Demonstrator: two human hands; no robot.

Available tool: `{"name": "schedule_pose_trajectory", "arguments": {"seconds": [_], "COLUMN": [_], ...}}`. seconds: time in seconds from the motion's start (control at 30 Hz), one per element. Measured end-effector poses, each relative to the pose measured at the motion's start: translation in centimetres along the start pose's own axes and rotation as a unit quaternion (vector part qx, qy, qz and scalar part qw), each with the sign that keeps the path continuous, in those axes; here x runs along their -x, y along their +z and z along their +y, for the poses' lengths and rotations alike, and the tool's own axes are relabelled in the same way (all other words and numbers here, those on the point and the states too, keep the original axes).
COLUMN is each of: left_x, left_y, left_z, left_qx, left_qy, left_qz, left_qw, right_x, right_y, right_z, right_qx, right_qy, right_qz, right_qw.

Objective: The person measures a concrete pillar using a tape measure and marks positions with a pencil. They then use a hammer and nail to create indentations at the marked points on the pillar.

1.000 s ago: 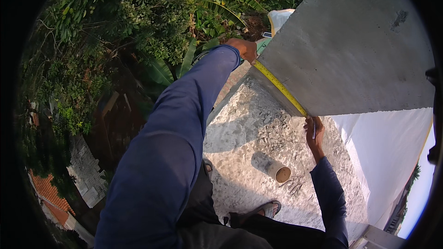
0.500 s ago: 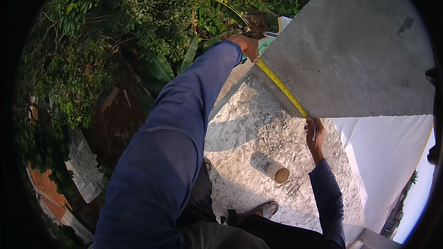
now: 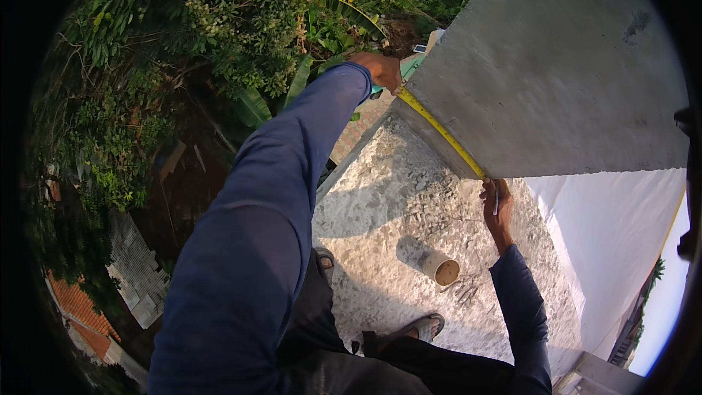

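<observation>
A yellow tape measure blade (image 3: pixel 442 130) is stretched tight along the near left edge of a grey concrete block (image 3: pixel 563 80). My left hand (image 3: pixel 382 71) is closed on its far end at the block's left corner; its fingertips are partly hidden. At the near corner, the fingers of my right hand (image 3: pixel 498 208) pinch the blade's other end. A slim, pale, pen-like stick (image 3: pixel 496 203) also shows between those right fingers; its exact kind is unclear.
Below lies a rough concrete surface (image 3: pixel 387 278), on which my sandalled feet and a round pipe stub (image 3: pixel 445 269) stand. A drop with trees (image 3: pixel 168 36) and roofs lies left. White sheeting (image 3: pixel 585 234) covers the right side. Something green (image 3: pixel 412 66) sits behind my left hand.
The view has shifted a little, so the block and both hands appear slightly higher and further left. Both hands keep their hold, with the tape still stretched along the edge.
</observation>
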State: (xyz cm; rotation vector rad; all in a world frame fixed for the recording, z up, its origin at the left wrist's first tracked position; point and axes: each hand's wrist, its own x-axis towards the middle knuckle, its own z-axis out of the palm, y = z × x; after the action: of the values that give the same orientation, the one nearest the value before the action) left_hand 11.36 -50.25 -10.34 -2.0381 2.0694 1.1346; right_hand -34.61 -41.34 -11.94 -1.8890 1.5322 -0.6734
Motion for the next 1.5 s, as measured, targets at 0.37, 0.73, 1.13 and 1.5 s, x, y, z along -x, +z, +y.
{"name": "schedule_pose_trajectory", "arguments": {"seconds": [0.37,0.73,1.13,1.5], "left_x": [0.8,5.7,9.0,7.2], "left_y": [1.3,2.0,-1.0,2.0], "left_z": [-4.4,-4.9,1.0,-2.6], "left_qx": [0.105,0.204,-0.053,0.015], "left_qy": [0.021,0.171,-0.061,0.090], "left_qz": [-0.045,0.044,-0.132,0.050], "left_qw": [0.993,0.963,0.988,0.995], "right_x": [1.5,2.4,3.2,-0.5], "right_y": [1.7,1.6,7.3,14.9], "right_z": [-0.3,-1.4,-6.1,-8.1], "right_qx": [-0.276,-0.346,-0.370,-0.371], "right_qy": [0.127,0.209,0.209,0.183], "right_qz": [0.012,-0.022,-0.120,-0.068], "right_qw": [0.953,0.914,0.897,0.908]}}
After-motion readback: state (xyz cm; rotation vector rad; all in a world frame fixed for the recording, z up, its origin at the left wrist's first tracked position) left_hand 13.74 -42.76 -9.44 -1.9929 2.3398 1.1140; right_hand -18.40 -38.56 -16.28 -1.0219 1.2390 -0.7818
